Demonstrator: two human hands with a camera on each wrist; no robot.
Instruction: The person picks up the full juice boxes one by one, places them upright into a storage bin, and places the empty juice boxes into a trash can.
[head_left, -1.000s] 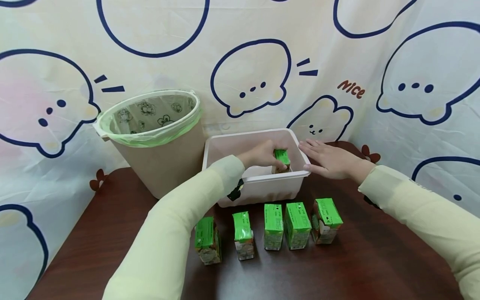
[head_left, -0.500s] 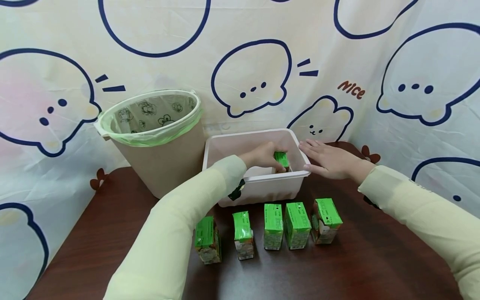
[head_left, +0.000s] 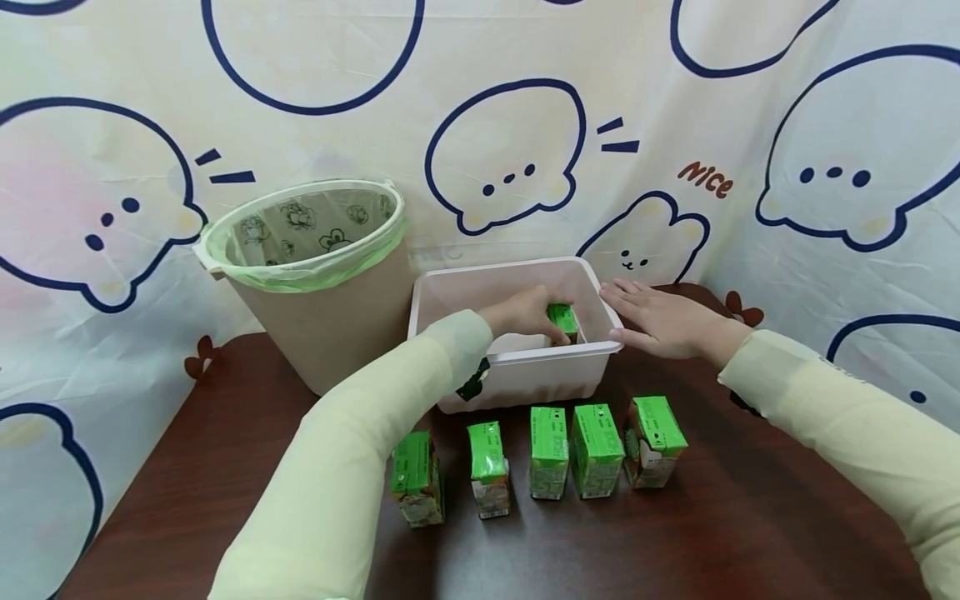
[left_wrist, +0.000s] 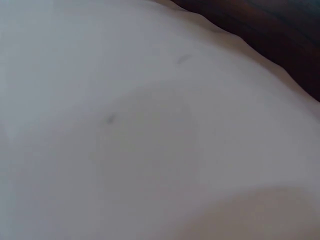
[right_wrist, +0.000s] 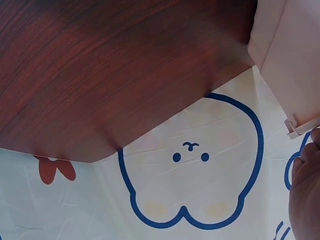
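My left hand (head_left: 527, 313) reaches into a pale plastic storage bin (head_left: 540, 382) and grips a small green-topped drink carton (head_left: 562, 317) between thumb and fingers, near the bin's right end. The carton's lower part is hidden by the bin's front wall. My right hand (head_left: 663, 323) has its fingers extended and rests on the bin's right rim. In the right wrist view, part of the right hand (right_wrist: 306, 192) shows beside the bin's rim. A blurred pale surface (left_wrist: 125, 125) fills most of the left wrist view.
Several similar drink cartons (head_left: 549, 454) stand in a loose row on the dark wooden table (head_left: 675, 550), in front of the bin. A tall beige wastebasket (head_left: 322, 337) with a green-edged liner stands left of the bin. Behind hangs a cartoon-printed cloth (head_left: 495, 50).
Within the bin, the left hand and its carton have sunk very slightly since a second ago. The right hand stays at the rim, and the row of cartons stands as before.
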